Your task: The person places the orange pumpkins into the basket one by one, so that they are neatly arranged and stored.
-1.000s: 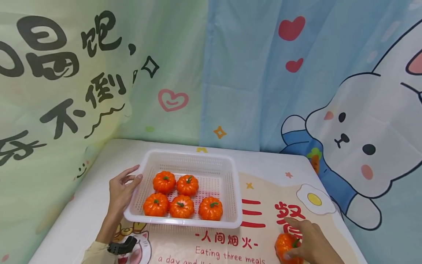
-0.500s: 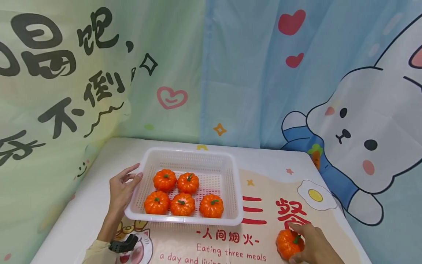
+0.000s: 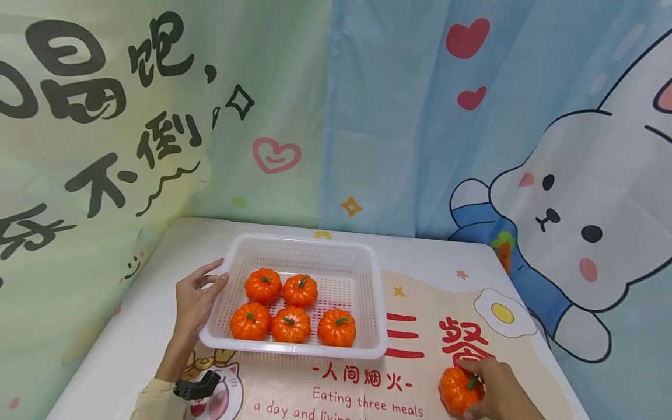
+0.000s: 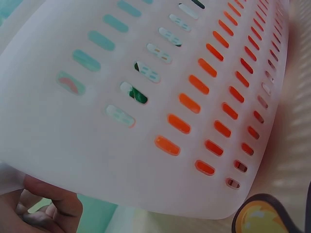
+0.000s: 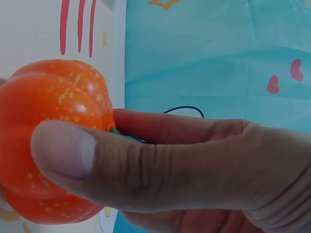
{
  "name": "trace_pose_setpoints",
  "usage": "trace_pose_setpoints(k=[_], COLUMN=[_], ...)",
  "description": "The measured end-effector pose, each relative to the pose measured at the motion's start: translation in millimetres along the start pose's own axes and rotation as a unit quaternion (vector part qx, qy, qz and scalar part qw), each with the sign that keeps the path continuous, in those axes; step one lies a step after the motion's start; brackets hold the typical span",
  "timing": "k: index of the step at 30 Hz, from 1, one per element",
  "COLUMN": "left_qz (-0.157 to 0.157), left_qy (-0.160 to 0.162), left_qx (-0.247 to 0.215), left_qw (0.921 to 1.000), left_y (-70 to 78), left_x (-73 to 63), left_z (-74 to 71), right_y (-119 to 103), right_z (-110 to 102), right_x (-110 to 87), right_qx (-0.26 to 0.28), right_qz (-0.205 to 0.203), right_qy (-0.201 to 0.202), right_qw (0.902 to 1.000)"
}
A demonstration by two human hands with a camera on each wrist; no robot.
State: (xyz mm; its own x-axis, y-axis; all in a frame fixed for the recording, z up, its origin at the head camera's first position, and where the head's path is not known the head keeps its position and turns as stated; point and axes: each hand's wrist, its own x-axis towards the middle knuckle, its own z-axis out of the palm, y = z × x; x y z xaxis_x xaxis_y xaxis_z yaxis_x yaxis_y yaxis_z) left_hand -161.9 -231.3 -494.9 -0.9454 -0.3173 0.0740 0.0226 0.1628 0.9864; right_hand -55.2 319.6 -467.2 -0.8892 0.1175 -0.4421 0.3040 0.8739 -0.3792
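Note:
A white perforated plastic basket (image 3: 294, 349) stands on the table with several small orange pumpkins (image 3: 291, 325) inside, each with a green stem. My left hand (image 3: 192, 303) grips the basket's left rim; the left wrist view shows curled fingers (image 4: 57, 200) at the rim, beside the slotted wall. To the right of the basket, near the front, another orange pumpkin (image 3: 457, 389) is on the printed cloth. My right hand (image 3: 503, 392) pinches it from the right. In the right wrist view the thumb (image 5: 73, 155) lies across the pumpkin, and part of its green stem shows behind the thumb.
A printed tablecloth (image 3: 362, 402) with red lettering covers the table. Behind it hangs a blue-green curtain (image 3: 378, 146) with cartoon prints. The basket's right part (image 3: 343, 286) shows bare slotted floor beyond the pumpkins.
My right hand's fingers have come down and closed onto the loose pumpkin; a second ago the index finger stood apart from it. My left hand and the basket stay in place.

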Motion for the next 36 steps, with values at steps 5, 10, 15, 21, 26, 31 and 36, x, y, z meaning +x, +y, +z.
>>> trace_pose_setpoints(k=[5,10,15,21,26,31,36], left_qz=[0.002,0.0,-0.001,-0.004,-0.007,-0.009,-0.004], left_qy=[-0.003,-0.006,0.0,0.001,0.007,0.003,0.003], left_qx=[0.001,0.006,0.008,0.019,0.001,0.008,0.014], left_qw=[1.0,1.0,1.0,0.9998,1.0,0.9999,0.9999], left_y=[0.2,0.5,-0.5,-1.6,-2.2,-1.6,-1.3], left_x=[0.1,0.0,-1.7,-3.7,-1.8,-0.7,-0.6], left_z=[1.0,1.7,0.1,-2.5,-4.4,-2.8,-0.3], right_y=[0,-1,-4,-11,-21,-33,-45], right_z=[1,0,-1,-4,-9,-16,-25], right_x=[0.7,-0.2,-1.1,-1.7,0.0,-1.2,-4.1], right_qx=[0.004,-0.004,-0.014,-0.018,-0.023,-0.03,-0.039], right_qz=[0.004,0.003,-0.013,-0.028,-0.048,-0.083,-0.13], right_qy=[-0.001,-0.001,0.003,0.007,0.023,0.042,0.058], right_qw=[1.0,1.0,0.9998,0.9994,0.9983,0.9952,0.989])
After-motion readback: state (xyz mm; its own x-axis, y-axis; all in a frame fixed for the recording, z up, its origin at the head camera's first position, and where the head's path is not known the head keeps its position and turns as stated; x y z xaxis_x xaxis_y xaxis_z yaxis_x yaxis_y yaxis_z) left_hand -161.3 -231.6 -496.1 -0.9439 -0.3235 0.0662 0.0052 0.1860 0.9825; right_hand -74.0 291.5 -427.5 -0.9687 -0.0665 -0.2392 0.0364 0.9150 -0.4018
